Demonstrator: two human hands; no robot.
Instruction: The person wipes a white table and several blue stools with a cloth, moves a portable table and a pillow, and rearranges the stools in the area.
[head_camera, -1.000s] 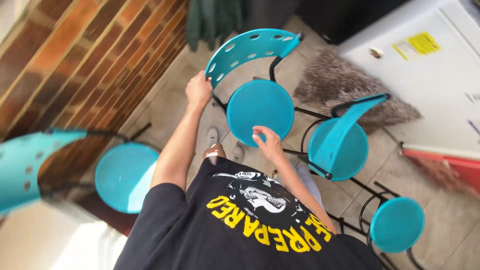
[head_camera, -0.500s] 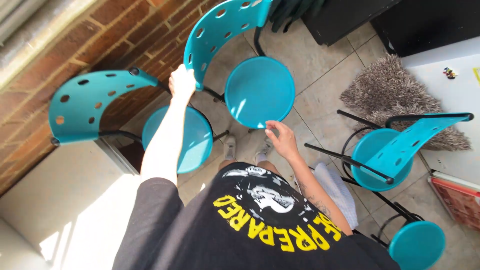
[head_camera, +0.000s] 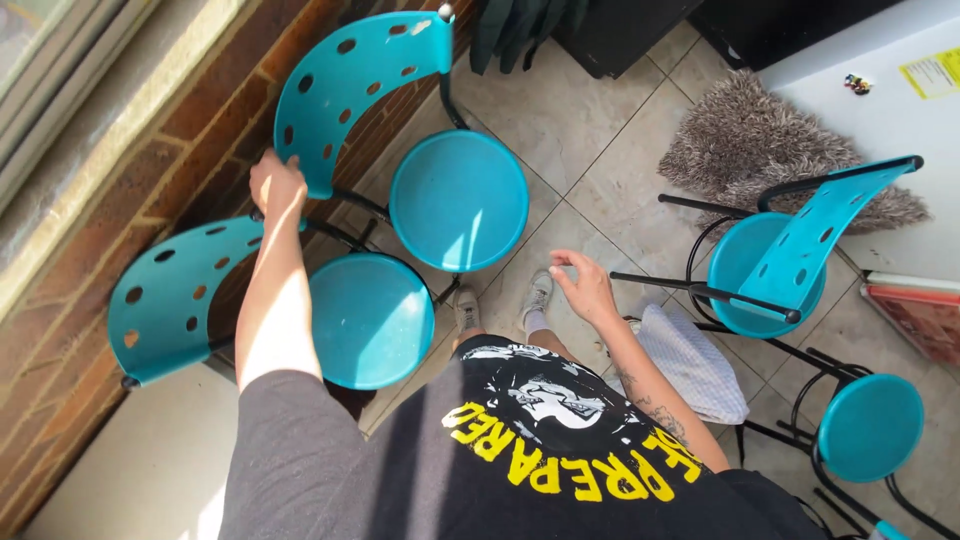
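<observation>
Nearest to the camera, the right hand (head_camera: 585, 285) hangs free above the tiled floor (head_camera: 590, 130), its fingers loosely curled and the grip empty; it touches nothing. A pale checked cloth (head_camera: 695, 365) hangs at the person's right hip.

To the left, the left hand (head_camera: 277, 185) is closed on the lower edge of the curved backrest of a teal chair (head_camera: 458, 200), so this grip has hold of the chair there. The chair stands near the brick wall (head_camera: 90, 240), its round seat turned toward the person's feet. I judge it to be rather light: a thin black tube frame with a plastic seat and a plastic back full of holes. The plastic is stiff and smooth, so it may slip a little in a hand. The backrest edge or the metal post beside it looks the better place to take hold, with the seat rim for the second hand.

Just beside it, a second teal chair (head_camera: 370, 320) stands so near that the frames almost touch; the legs could catch. Farther right are a third teal chair (head_camera: 775, 275), a teal stool (head_camera: 870, 428) and a shaggy grey rug (head_camera: 770, 140).
</observation>
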